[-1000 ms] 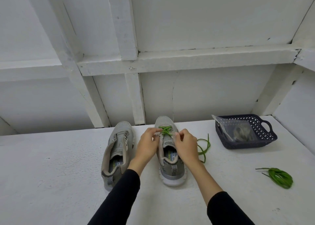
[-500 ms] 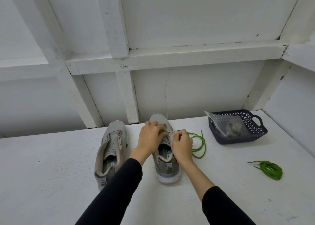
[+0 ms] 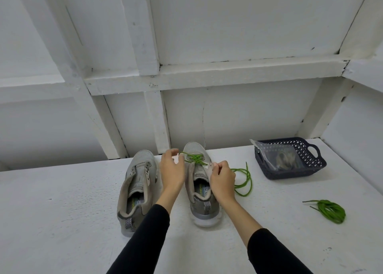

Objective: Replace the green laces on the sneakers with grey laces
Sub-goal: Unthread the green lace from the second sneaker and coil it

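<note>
Two grey sneakers stand side by side on the white table. The left sneaker [image 3: 137, 182] has no lace. The right sneaker [image 3: 200, 190] still has a green lace [image 3: 194, 158] crossed through its front eyelets, and a loose length of it [image 3: 244, 178] trails on the table to the right. My left hand [image 3: 173, 168] pinches the lace's left strand near the toe. My right hand [image 3: 221, 177] grips the shoe's right eyelet flap. A coiled green lace [image 3: 329, 210] lies at the right.
A dark blue plastic basket [image 3: 310, 163] sits at the back right with a clear bag [image 3: 277, 157] holding greyish laces. A white panelled wall [image 3: 207, 112] rises right behind the shoes. The table edge meets a side wall at the far right.
My left hand has lifted off the shoe and drawn a lace strand out to the left. The green crossings over the front eyelets show again. The camera has shifted slightly.
</note>
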